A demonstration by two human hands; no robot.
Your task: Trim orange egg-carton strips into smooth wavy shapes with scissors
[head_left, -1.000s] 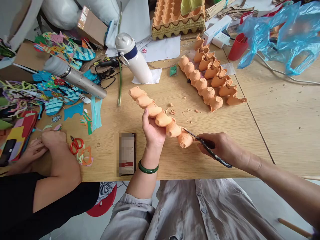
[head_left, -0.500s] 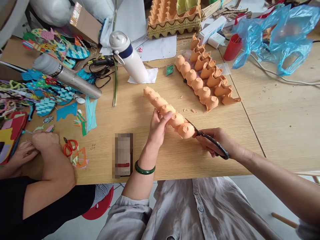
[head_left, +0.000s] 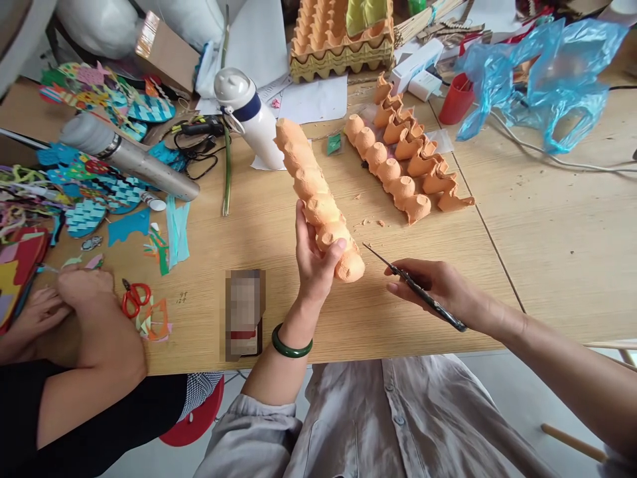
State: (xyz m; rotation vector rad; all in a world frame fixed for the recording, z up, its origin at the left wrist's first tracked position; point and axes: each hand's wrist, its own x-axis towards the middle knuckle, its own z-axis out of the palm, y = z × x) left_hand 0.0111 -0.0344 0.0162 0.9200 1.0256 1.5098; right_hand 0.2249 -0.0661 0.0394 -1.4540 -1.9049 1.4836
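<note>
Since the last frame, the orange egg-carton strip has swung upward and come away from the scissors. The person's right hand grips those scissors, tips toward ten o'clock, just beside the strip. The left hand clasps the strip's near part; its far end points to eleven o'clock. Farther off, at two o'clock from it, lie more carton strips; beyond, at twelve, stand stacked egg trays.

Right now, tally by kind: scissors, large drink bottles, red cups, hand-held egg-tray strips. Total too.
Scissors: 2 (black-handled metal scissors, red-handled scissors)
Large drink bottles: 2 (white bottle with navy band, grey metal bottle)
Red cups: 1 (red cylindrical cup)
Hand-held strips: 1 (bumpy orange egg-tray strip)
Total: 6
</note>
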